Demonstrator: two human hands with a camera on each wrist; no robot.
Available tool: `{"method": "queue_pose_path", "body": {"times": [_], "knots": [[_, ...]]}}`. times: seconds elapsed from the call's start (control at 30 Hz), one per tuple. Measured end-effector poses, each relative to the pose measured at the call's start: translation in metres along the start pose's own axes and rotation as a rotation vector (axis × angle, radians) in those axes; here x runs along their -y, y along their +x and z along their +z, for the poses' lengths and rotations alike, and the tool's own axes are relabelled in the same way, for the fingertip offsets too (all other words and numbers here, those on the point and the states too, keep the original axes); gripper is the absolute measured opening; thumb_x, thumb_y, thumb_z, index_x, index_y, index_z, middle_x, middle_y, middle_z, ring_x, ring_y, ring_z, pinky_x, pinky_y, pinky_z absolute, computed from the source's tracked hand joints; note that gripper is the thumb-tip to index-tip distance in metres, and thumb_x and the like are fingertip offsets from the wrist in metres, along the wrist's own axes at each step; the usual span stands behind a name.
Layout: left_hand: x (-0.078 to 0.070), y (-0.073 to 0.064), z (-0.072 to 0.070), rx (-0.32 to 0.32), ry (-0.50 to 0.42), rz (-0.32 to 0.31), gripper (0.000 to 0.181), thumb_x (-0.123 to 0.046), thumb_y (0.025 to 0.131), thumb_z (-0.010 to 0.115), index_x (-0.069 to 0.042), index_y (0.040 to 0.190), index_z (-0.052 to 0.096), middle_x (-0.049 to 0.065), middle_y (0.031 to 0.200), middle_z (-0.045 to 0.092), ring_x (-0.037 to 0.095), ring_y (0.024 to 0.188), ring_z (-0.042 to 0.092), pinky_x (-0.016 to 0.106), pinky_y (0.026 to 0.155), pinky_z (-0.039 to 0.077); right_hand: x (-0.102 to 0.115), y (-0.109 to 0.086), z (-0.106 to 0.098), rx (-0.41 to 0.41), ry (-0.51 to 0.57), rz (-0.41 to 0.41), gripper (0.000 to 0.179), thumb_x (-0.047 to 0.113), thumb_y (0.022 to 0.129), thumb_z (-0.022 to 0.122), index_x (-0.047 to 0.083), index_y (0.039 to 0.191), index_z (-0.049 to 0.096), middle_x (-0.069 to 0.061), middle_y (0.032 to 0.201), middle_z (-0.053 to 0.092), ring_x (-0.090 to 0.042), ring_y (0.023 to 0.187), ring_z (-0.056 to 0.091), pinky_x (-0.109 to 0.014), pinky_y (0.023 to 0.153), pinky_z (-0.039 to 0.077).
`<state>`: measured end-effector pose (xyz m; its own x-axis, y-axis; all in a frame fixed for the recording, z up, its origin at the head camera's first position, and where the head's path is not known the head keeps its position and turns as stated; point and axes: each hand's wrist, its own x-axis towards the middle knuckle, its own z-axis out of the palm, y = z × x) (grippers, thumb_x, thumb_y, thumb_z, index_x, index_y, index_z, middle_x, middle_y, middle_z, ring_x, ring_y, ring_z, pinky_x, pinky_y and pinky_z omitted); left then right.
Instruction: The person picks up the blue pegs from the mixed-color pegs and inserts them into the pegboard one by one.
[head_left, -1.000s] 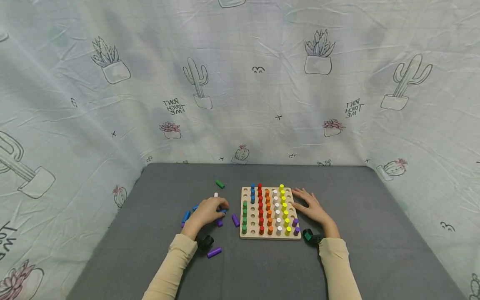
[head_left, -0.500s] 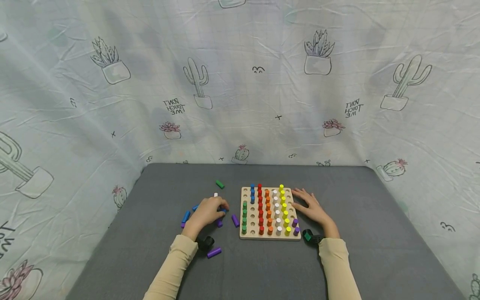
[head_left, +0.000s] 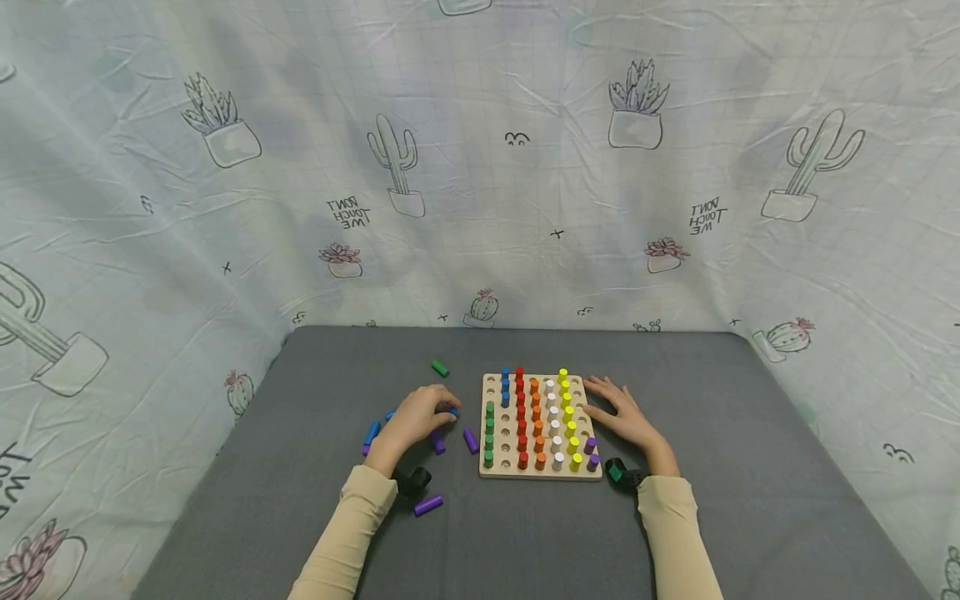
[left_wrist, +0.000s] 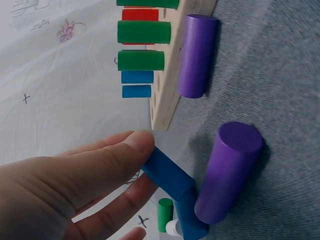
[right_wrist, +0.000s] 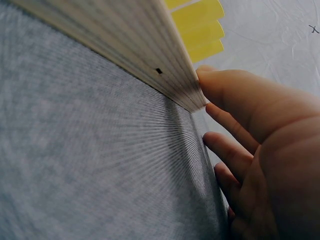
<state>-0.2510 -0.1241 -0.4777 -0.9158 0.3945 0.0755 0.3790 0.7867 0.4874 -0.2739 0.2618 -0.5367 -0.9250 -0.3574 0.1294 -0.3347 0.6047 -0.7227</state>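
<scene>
My left hand (head_left: 412, 418) is left of the wooden pegboard (head_left: 506, 475) and pinches a blue peg (left_wrist: 169, 172) between thumb and fingers. Beyond it in the left wrist view, another blue peg (left_wrist: 190, 216) lies beside a standing-looking purple peg (left_wrist: 230, 170). A second purple peg (left_wrist: 197, 55) lies close along the board's left side. On the board's right side, my right hand (head_left: 626, 417) rests with fingers spread and extended; its thumb (right_wrist: 220, 82) touches the board's edge. Rows of green, blue, red, orange, white, yellow and purple pegs stand in the board.
A green peg (head_left: 440, 368) lies at the back, left of the board. More blue pegs (head_left: 372, 432) lie left of my left hand, and a purple peg (head_left: 428, 505) lies nearer the front. A patterned cloth (head_left: 480, 183) hangs behind the grey table (head_left: 525, 550).
My left hand has shifted slightly up and away, with the blue peg now between its fingers. It now covers the white peg in the head view. My right hand has stayed put.
</scene>
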Motion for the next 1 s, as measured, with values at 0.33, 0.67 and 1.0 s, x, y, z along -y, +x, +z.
{"method": "queue_pose_path", "body": {"times": [0.33, 0.67, 1.0], "knots": [[0.0008, 0.0039, 0.0016, -0.015, -0.08, 0.032, 0.018, -0.011, 0.081, 0.07, -0.008, 0.099, 0.07, 0.002, 0.094, 0.064, 0.015, 0.086, 0.061, 0.032, 0.075, 0.051, -0.0008, 0.0003, 0.0003, 0.002, 0.003, 0.008, 0.058, 0.03, 0.09, 0.059, 0.007, 0.14, 0.04, -0.023, 0.147, 0.029, -0.044, 0.138, 0.011, -0.063, 0.108, -0.003], [-0.0013, 0.0074, 0.0016, -0.033, -0.16, 0.06, 0.017, -0.009, 0.083, 0.068, -0.007, 0.1, 0.067, 0.002, 0.097, 0.062, 0.017, 0.089, 0.06, 0.037, 0.079, 0.052, -0.0027, 0.001, 0.0005, -0.002, 0.006, -0.006, 0.057, 0.029, 0.09, 0.059, 0.006, 0.139, 0.041, -0.023, 0.146, 0.03, -0.045, 0.138, 0.011, -0.063, 0.108, -0.003], [-0.0045, 0.0099, -0.0025, -0.041, -0.229, 0.105, 0.017, -0.011, 0.087, 0.065, -0.007, 0.103, 0.062, 0.002, 0.101, 0.062, 0.022, 0.094, 0.062, 0.041, 0.082, 0.051, -0.0039, 0.0003, 0.0, -0.003, 0.009, 0.008, 0.058, 0.032, 0.091, 0.059, 0.007, 0.14, 0.04, -0.024, 0.146, 0.029, -0.044, 0.138, 0.011, -0.063, 0.108, -0.004]]}}
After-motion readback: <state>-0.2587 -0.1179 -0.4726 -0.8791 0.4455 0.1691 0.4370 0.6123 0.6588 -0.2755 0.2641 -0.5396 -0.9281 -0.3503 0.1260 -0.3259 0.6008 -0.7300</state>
